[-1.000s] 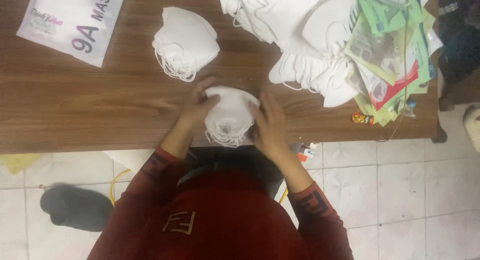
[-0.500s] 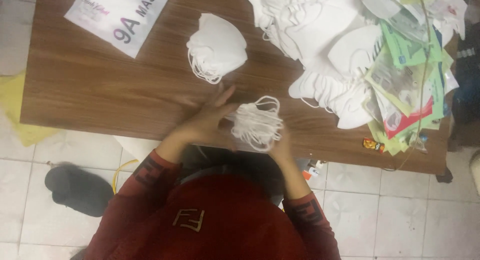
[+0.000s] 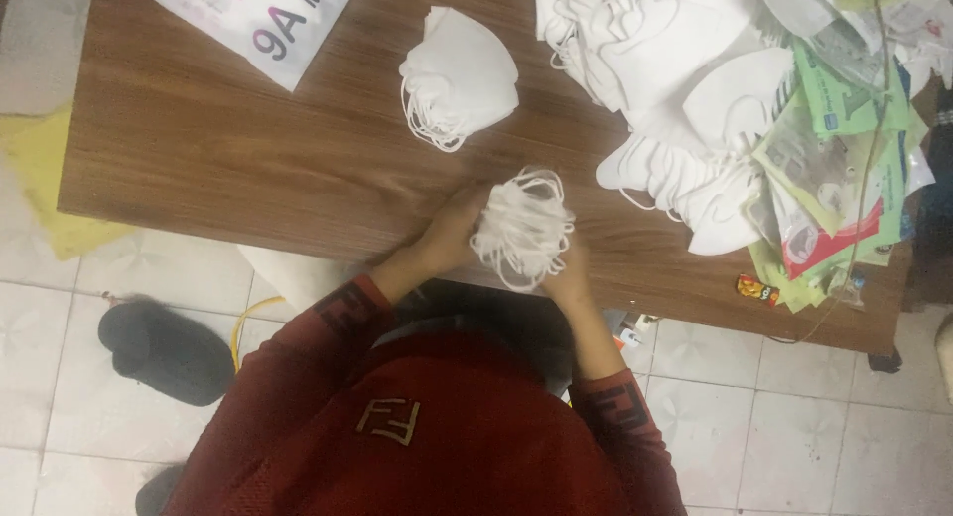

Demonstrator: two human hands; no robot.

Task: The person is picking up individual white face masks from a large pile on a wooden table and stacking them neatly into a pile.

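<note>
1. You hold one bundle of white masks (image 3: 521, 228), ear loops bunched on top, at the near edge of the counter (image 3: 248, 159), just above the wood and right in front of your chest.
2. Your left hand (image 3: 449, 233) presses against the bundle's left side, its fingers (image 3: 467, 210) curled onto the masks and close together.
3. Your right hand (image 3: 571, 273) cups the bundle from the right and below; most of its fingers are hidden behind the masks, so you cannot tell exactly how they lie, only that they close on the bundle.
4. Both hands grip the same bundle; neither touches anything else.
5. Further out on the counter lies one second stack of white masks (image 3: 459, 74), well apart from your hands, its loops hanging toward you.
6. To the right spreads one large loose heap of white masks (image 3: 660, 69), too tangled to count singly, reaching from the far edge down toward the bundle but not touching it.
7. Beside that heap, at the right end, sits a pile of green and clear packets (image 3: 834, 149), overlapping too much to count, with a red one among them.
8. One small orange wrapper (image 3: 757, 289) lies alone near the counter's near right edge.
9. One white printed sheet (image 3: 258, 15) lies at the far left corner.
10. On the tiled floor (image 3: 794, 417) left of you is one dark slipper (image 3: 164, 347).
</note>
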